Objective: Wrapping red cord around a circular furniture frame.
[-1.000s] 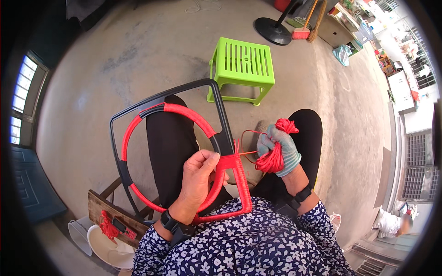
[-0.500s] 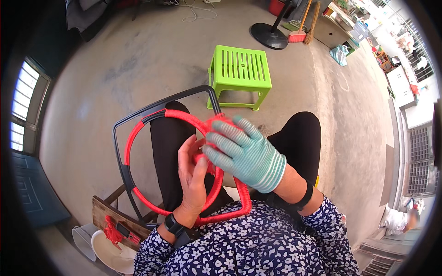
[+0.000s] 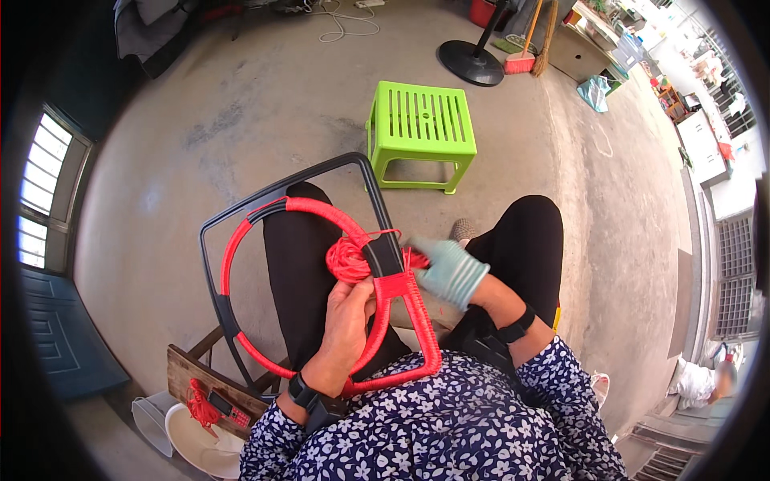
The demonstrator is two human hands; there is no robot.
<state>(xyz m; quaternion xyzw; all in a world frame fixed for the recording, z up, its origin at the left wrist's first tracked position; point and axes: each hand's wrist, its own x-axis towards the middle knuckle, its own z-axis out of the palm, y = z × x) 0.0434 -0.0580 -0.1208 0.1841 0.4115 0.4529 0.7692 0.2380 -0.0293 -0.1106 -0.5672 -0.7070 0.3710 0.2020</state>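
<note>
A black frame with a round ring inside it lies across my lap, much of it tightly wrapped in red cord. My left hand, bare, is closed with its fingertips at the red-wrapped joint where ring and frame meet. A loose bundle of red cord sits just above those fingertips, on the ring's inner side. Right of the joint, my right hand, in a pale green striped glove, is closed and slightly blurred. Red cord shows between its fingers and the bare black part of the joint.
Ahead stands a green plastic stool. Beside my left knee, a wooden bench carries another red cord bundle and a small phone, above a pale bucket. A black round stand base and a broom are farther off.
My right hand has moved right and down, off the front of the joint to its outer side. The joint and cord bundle now show uncovered. My left hand has shifted slightly right.
</note>
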